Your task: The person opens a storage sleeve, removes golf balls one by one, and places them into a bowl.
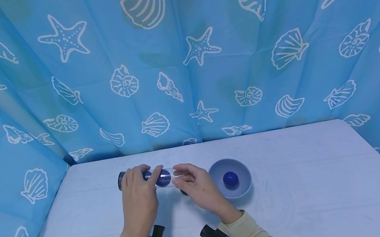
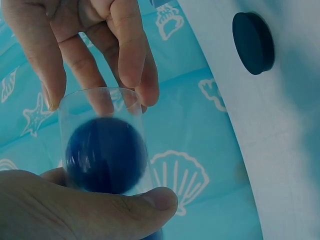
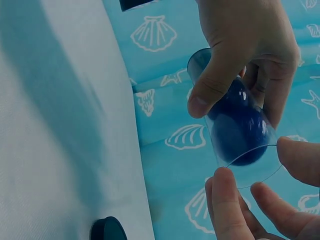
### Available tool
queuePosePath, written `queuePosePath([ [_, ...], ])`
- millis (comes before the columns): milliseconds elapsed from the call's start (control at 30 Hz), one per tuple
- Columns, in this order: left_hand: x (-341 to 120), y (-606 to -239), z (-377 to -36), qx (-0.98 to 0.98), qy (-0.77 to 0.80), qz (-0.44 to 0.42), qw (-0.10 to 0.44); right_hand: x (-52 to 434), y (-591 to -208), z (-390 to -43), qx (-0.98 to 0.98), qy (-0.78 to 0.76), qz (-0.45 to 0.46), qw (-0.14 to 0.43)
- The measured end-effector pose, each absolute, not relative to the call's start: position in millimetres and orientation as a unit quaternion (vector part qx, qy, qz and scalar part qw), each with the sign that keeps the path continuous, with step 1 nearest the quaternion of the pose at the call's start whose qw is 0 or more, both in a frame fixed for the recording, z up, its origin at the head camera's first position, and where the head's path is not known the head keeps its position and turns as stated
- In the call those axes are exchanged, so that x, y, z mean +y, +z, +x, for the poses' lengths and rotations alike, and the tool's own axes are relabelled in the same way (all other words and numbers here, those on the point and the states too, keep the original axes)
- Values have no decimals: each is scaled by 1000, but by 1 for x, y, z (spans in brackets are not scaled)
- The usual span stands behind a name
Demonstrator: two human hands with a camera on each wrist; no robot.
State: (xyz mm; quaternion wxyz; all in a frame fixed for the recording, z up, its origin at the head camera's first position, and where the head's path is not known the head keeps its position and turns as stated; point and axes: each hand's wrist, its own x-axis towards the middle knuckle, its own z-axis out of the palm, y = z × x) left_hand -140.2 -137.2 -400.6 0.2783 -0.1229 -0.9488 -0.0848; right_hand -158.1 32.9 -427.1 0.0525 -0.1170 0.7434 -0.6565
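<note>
Left hand (image 1: 138, 197) grips one clear tube (image 1: 171, 173), held between the hands, long axis left-right, open end facing right hand (image 1: 201, 187). I count two blue balls (image 1: 163, 178) inside. One black cap (image 2: 254, 43) sits below right fingers; they ring the rim, can't tell if gripping. Rightward: one bowl (image 1: 244, 173), one loose ball (image 1: 231, 179) inside.

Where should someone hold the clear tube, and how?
Probably round its straight side wall, coming from where the left hand is: the tube is cylindrical and runs sideways, with its open end toward the right hand, leaving that opening free.
</note>
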Motion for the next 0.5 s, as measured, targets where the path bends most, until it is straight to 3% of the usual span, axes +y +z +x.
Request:
queuePosePath([
  [500,-137,-401,-141,-949,-86,-122,278,32,-426,-160,745,-655,-98,78],
])
